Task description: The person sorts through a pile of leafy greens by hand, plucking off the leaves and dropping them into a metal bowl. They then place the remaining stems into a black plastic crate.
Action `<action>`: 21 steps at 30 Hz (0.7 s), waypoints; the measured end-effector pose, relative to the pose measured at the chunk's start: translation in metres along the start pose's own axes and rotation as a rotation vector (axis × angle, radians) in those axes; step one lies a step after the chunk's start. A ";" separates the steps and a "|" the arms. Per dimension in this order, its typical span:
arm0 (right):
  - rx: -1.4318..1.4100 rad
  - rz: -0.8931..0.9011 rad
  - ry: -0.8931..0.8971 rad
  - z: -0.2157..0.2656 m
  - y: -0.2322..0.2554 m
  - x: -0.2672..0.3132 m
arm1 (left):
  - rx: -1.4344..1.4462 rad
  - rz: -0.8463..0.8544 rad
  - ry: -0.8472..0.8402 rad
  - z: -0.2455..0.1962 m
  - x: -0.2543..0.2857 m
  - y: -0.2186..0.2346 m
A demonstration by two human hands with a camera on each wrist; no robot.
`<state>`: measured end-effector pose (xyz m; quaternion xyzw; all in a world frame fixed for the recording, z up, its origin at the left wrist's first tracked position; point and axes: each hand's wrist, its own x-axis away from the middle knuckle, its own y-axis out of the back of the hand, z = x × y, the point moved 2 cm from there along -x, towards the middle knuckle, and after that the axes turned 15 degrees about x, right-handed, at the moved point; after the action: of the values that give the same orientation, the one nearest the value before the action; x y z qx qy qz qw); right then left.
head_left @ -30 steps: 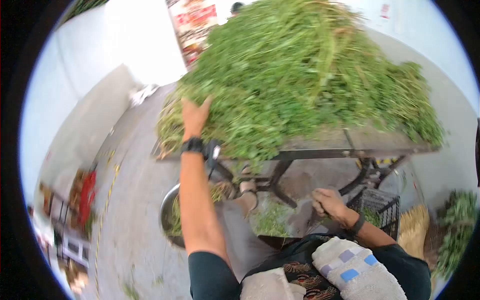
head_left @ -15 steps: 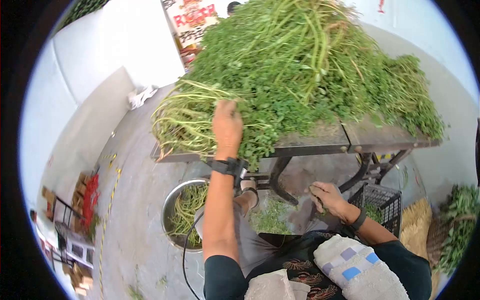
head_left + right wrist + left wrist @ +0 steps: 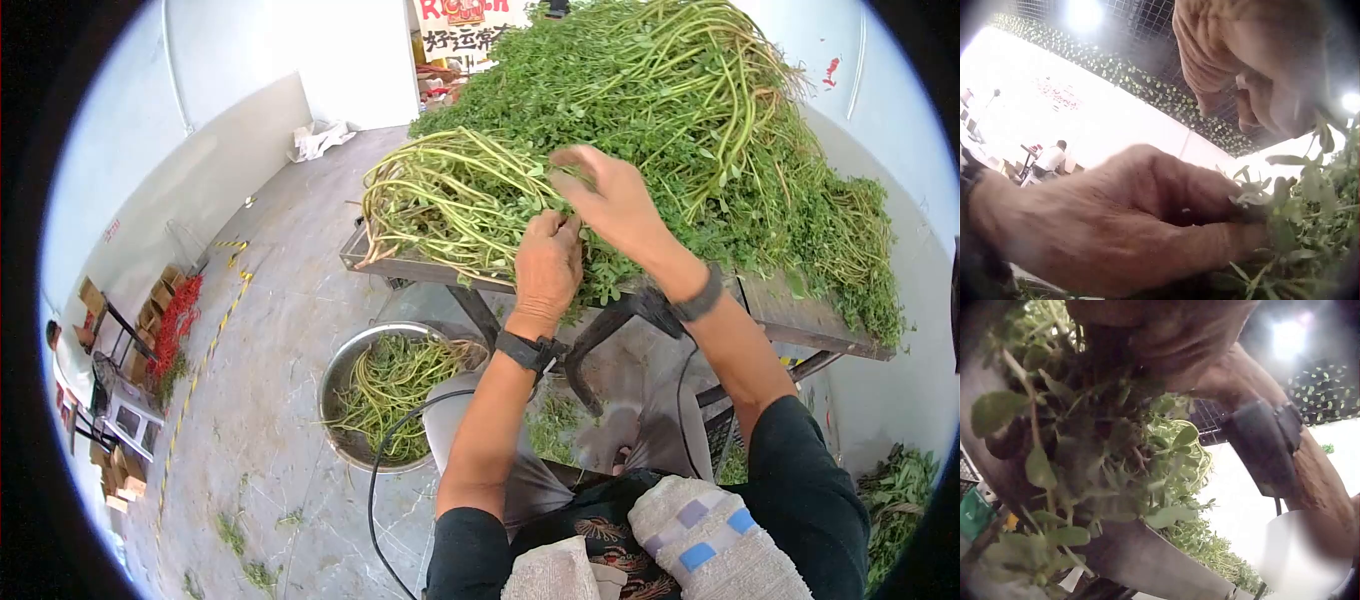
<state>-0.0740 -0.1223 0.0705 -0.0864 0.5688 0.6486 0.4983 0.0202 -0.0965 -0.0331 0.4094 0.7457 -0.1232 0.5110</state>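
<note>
Head view, greens heap: the heap of leafy greens [image 3: 680, 130] covers the table [image 3: 800, 315] from end to end; one stem bundle [image 3: 440, 200] lies at its near left edge, pale stalk ends fanned toward the floor.
Table position: compared with half a second earlier, the heap fills more of the upper frame, and both arms now reach up over it.
Steel bowl: the steel bowl [image 3: 345, 440] stands on the floor below the table's left end, holding cut stalks; it sits in the same place as before.
Right hand: the right hand [image 3: 610, 200] was low, near the lap, half a second ago; it is now raised onto the greens, fingers loosely curved among the leaves. Whether it pinches a stem cannot be told.
Left hand: the left hand [image 3: 547, 265] has shifted from the stalk bundle toward the right hand; its fingers are curled into the leafy stems [image 3: 1085, 456] at the table edge, gripping them.
Meaning: both hands now meet on one clump, judged a two-handed sorting or plucking step just beginning.
</note>
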 end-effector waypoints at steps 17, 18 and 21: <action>0.151 0.201 0.091 -0.011 -0.071 -0.021 | 0.539 -0.893 0.450 0.058 0.021 0.129; 0.131 0.203 0.097 -0.010 -0.074 -0.023 | 0.782 -0.946 0.495 0.070 0.023 0.137; 0.186 0.219 0.170 0.006 -0.090 -0.033 | 0.857 -0.967 0.630 0.084 0.031 0.145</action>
<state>0.0117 -0.1484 0.0357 -0.0318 0.6727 0.6339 0.3803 0.1781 -0.0401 -0.0630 0.2140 0.8416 -0.4937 -0.0462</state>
